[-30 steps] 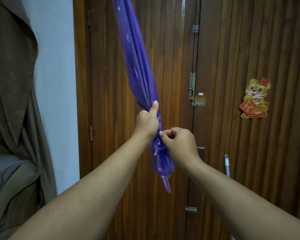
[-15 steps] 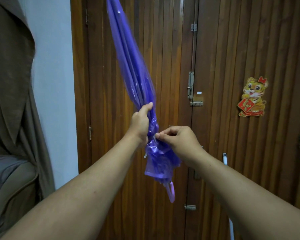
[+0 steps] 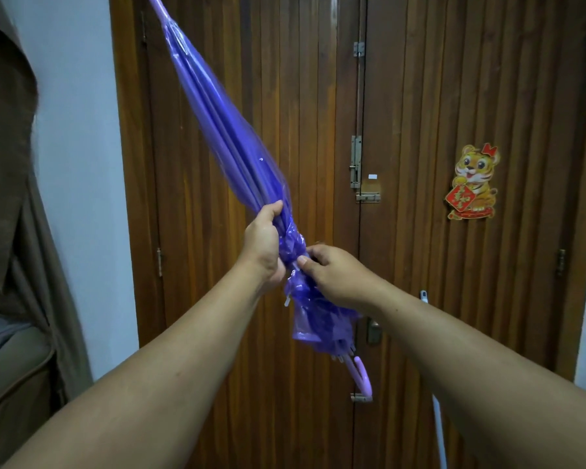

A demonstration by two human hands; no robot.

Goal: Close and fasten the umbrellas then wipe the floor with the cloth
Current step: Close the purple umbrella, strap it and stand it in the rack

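Note:
A closed purple see-through umbrella slants from the top left down to the middle, tip up, with its pale curved handle at the bottom. My left hand grips the gathered canopy from the left. My right hand pinches the bunched plastic just below it, thumb and fingers on the folds. The loose lower canopy hangs crumpled under both hands. No cloth is in view.
Dark wooden double doors with metal latches stand straight ahead, a tiger sticker on the right leaf. A white pole leans against the door at the lower right. A brown curtain and a sofa are on the left.
The umbrella has tilted so its tip points further left and its handle swings right. Both hands keep their hold, the right one working lower on the folds.

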